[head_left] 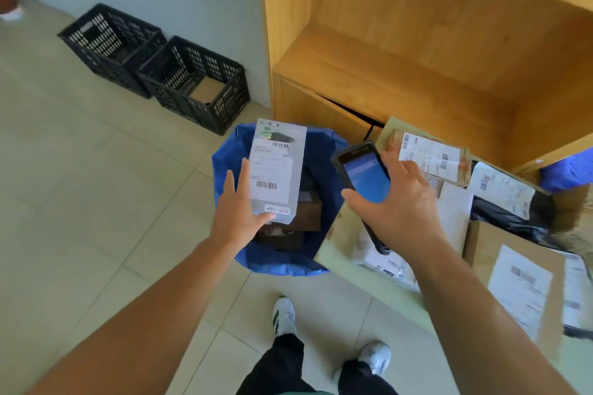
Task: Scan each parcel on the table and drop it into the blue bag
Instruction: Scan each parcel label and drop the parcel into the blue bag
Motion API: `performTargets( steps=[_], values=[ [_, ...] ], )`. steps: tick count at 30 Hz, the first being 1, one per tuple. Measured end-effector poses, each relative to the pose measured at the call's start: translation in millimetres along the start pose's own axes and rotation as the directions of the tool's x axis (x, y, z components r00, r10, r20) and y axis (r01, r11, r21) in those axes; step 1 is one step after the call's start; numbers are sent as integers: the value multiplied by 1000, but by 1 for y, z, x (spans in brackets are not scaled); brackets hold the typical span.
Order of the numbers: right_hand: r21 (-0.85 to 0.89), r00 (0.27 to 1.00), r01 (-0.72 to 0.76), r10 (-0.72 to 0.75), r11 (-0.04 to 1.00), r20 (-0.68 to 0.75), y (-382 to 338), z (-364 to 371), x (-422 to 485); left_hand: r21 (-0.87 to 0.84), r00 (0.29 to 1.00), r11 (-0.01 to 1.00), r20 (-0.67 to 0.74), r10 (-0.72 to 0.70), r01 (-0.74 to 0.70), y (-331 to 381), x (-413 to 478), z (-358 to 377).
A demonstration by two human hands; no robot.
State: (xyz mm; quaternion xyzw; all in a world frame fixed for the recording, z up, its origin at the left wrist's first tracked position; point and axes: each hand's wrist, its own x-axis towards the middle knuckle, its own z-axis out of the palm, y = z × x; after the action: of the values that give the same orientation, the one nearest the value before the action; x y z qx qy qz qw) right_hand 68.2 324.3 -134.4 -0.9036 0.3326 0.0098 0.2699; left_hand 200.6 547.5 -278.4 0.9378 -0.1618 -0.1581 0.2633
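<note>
My left hand (pixel 239 207) holds a grey flat parcel (pixel 276 170) with barcode labels by its lower left edge, right above the open blue bag (pixel 224 157). Brown boxes (pixel 308 213) lie inside the bag. My right hand (pixel 398 199) grips a black handheld scanner (pixel 362 176) with a lit blue screen, just right of the parcel, over the table's corner. Several more parcels lie on the table (pixel 337 240): a taped brown one (pixel 430 154), a black bag (pixel 507 212), a cardboard box (pixel 516 279).
Two black plastic crates (pixel 192 83) stand on the tiled floor against the wall, far left. A wooden shelf unit (pixel 385 51) rises behind the bag and table. Something blue (pixel 568 170) sits at the right edge. My shoes (pixel 284 314) are below the bag.
</note>
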Motion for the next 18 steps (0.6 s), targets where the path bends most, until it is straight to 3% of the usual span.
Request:
performTargets(
  steps=[8, 14, 18],
  values=[
    [54, 998, -51, 53, 997, -31, 16, -14, -7, -3, 997, 997, 7, 73, -73, 42, 3, 3],
    [83, 989, -119, 126, 989, -80, 64, -34, -21, -13, 968, 968, 19, 250, -249, 112, -5, 18],
    [109, 965, -211, 225, 971, -133, 112, -53, -36, -24, 904, 914, 143, 404, -405, 157, -29, 49]
  ],
)
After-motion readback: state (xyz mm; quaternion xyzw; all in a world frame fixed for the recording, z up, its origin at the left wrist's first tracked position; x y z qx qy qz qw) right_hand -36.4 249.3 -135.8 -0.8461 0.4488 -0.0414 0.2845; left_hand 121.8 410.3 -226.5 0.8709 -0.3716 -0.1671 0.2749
